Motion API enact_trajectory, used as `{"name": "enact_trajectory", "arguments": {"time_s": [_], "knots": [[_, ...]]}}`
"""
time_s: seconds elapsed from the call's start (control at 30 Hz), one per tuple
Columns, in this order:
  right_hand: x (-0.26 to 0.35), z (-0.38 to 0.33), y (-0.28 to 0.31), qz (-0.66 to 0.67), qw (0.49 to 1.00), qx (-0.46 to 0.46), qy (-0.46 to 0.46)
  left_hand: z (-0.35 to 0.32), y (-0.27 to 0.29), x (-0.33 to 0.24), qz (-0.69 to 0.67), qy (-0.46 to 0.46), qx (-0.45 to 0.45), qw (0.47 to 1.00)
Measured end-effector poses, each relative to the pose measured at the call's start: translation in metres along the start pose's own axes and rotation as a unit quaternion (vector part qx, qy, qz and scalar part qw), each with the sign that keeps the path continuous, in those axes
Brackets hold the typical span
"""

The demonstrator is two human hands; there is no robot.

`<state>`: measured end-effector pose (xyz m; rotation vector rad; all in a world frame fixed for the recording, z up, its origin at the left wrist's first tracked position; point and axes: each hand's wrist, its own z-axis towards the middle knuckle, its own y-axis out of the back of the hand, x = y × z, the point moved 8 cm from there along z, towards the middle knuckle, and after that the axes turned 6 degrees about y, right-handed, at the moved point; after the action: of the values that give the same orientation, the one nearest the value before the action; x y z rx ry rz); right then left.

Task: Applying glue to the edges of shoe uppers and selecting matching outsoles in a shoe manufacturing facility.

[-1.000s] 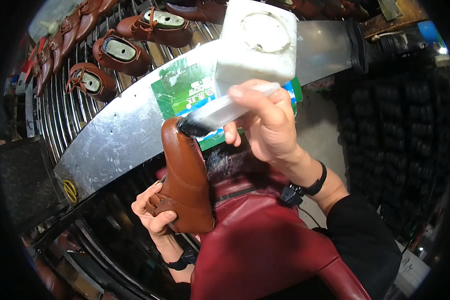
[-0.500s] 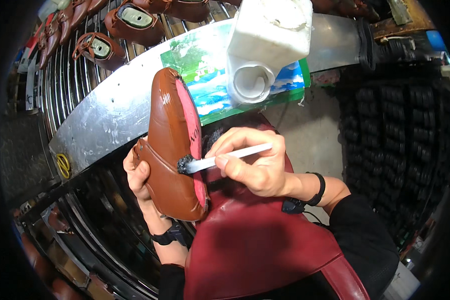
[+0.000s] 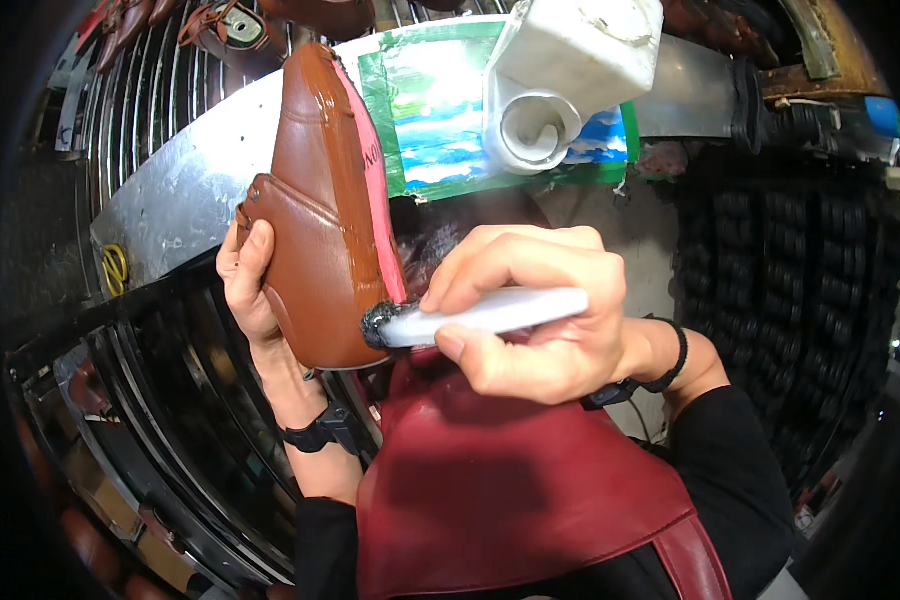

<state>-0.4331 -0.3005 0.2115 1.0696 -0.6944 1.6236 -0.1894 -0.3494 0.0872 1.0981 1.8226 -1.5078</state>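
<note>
Brown leather shoe upper (image 3: pixel 322 215), on a pink last, is my landmark for this entry. I see it held nearly upright, sole side facing right, heel end down, in front of the metal bench edge (image 3: pixel 170 200).

My left hand (image 3: pixel 253 290) sits at the shoe's left, behind it. Its fingers curl around the back of the upper; the thumb lies against the brown leather near a stitched seam. Closed grip on the shoe.

My right hand (image 3: pixel 530 320) is just right of the shoe's lower end. Fingers are folded around a white-handled brush (image 3: pixel 480 315), thumb underneath, holding it roughly level. The dark bristle head points left and touches the shoe at its lower right edge, where leather meets the pink last. The hand itself stays clear of the shoe; only the brush bridges the gap.

Up and to the right of the shoe stands a white plastic jug (image 3: pixel 570 65) with its round open mouth facing me, resting on a green and blue printed sheet (image 3: pixel 435 120) that lies on the bench.

Above and left of the shoe, more brown shoes (image 3: pixel 225 25) sit on a slatted rack. Below the shoe, a dark red leather apron (image 3: pixel 510 490) covers my lap. Black bands sit on both wrists.
</note>
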Motion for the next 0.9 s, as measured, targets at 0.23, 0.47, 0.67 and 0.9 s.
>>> {"name": "enact_trajectory", "arguments": {"time_s": [0.23, 0.47, 0.67, 0.9], "knots": [[0.029, 0.026, 0.005, -0.030, 0.996, 0.060, 0.064, -0.004, -0.015, 0.002, -0.133, 0.066, 0.010, 0.989], [0.029, 0.057, 0.024, 0.106, 0.967, -0.005, 0.230, -0.016, -0.043, 0.001, 0.053, -0.121, 0.099, 0.986], [-0.029, 0.108, 0.035, 0.060, 0.991, 0.076, 0.098, -0.030, -0.008, 0.012, 0.713, -0.254, -0.108, 0.645], [-0.129, 0.038, 0.007, 0.307, 0.889, -0.264, -0.215, 0.015, 0.014, -0.019, -0.058, -0.021, -0.116, 0.991]]}}
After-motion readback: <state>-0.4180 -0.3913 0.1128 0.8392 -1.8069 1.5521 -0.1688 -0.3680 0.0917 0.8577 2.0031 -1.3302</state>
